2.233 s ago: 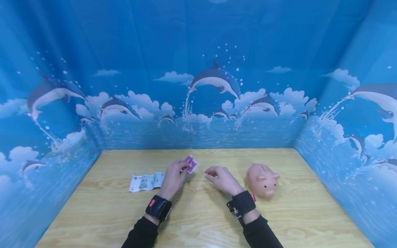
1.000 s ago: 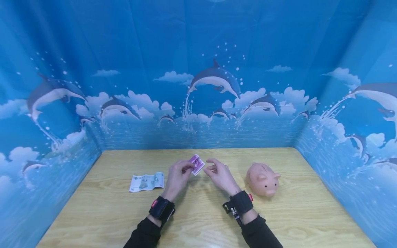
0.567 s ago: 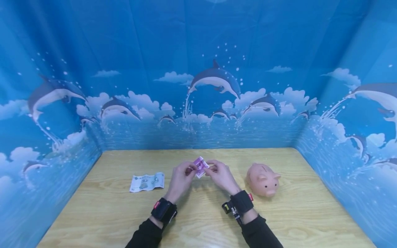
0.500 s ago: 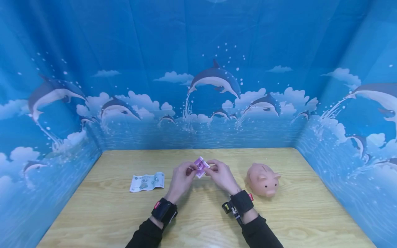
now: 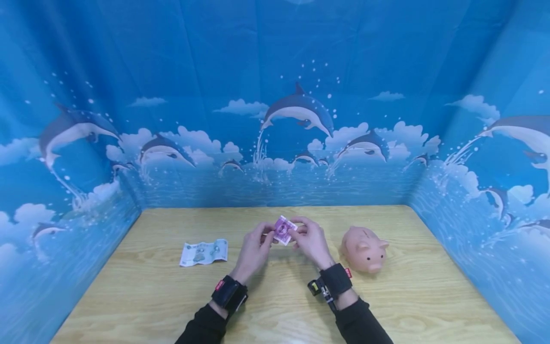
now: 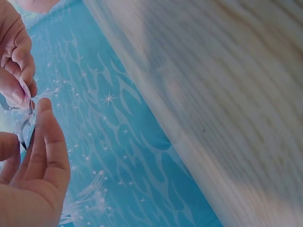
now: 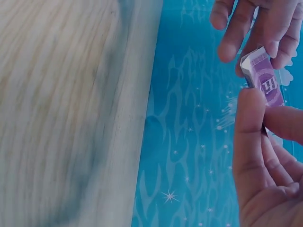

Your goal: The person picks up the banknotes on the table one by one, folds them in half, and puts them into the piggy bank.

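Note:
A small folded purple banknote [image 5: 282, 230] is held up over the middle of the table between both hands. My right hand [image 5: 310, 241] pinches its right side between thumb and fingers; the right wrist view shows the folded banknote [image 7: 269, 85] in that grip, several layers thick at its edge. My left hand [image 5: 253, 251] has its thumb and fingers at the opposite end of the note. In the left wrist view, the left fingers [image 6: 49, 146] are fairly straight behind the note, the thumb in front. Left of the hands, a pale green banknote [image 5: 204, 252] lies flat, slightly wavy.
A pink piggy bank [image 5: 364, 249] with a slot in its back stands on the wooden table [image 5: 275, 306], right of my right hand. Blue curtains [image 5: 206, 181] printed with dolphins hang behind the table and along both sides.
My left hand has brought the purple banknote rightward to my right hand, which has taken hold of its other side. The note has since shifted slightly right. Green banknote and piggy bank have not moved.

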A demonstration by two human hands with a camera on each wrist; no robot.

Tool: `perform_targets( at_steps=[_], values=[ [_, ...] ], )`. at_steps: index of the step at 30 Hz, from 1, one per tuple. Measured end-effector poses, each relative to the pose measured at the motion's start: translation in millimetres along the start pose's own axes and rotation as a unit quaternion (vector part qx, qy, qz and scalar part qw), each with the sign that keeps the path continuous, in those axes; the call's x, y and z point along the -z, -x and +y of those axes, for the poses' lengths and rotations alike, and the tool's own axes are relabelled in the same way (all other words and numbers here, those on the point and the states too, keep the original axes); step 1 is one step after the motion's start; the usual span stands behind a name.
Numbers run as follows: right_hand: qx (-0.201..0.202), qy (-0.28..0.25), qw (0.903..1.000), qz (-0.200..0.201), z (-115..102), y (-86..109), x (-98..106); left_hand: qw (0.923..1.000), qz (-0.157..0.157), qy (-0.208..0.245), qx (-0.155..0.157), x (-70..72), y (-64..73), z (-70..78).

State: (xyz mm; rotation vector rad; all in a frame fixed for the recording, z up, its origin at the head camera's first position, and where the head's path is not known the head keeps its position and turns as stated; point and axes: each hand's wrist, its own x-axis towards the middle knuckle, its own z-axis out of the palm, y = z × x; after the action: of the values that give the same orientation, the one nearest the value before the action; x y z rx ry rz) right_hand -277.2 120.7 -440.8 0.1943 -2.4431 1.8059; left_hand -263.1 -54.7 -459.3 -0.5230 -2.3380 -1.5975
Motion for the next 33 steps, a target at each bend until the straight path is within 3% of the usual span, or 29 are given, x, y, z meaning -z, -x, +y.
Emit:
perform_targets(
  at_steps=[7,13,23,33],
  values=[
    [0.011,0.035,0.9993,-0.008,-3.0,1.4,0.3,0.9995,-0.004,-0.017,0.028,0.2,0.5,1.8],
    [0.027,0.013,0.9991,-0.03,-1.7,0.3,-0.2,0.9988,0.006,-0.004,0.049,0.3,0.7,3.2],
    [0.027,-0.069,0.9934,-0.087,-2.8,0.4,-1.3,0.9987,0.021,-0.033,0.033,0.4,1.0,5.9],
    [0.018,-0.077,0.9935,-0.082,-4.1,1.1,-1.4,0.9981,-0.001,-0.057,0.025,0.6,1.8,6.0]
  ],
)
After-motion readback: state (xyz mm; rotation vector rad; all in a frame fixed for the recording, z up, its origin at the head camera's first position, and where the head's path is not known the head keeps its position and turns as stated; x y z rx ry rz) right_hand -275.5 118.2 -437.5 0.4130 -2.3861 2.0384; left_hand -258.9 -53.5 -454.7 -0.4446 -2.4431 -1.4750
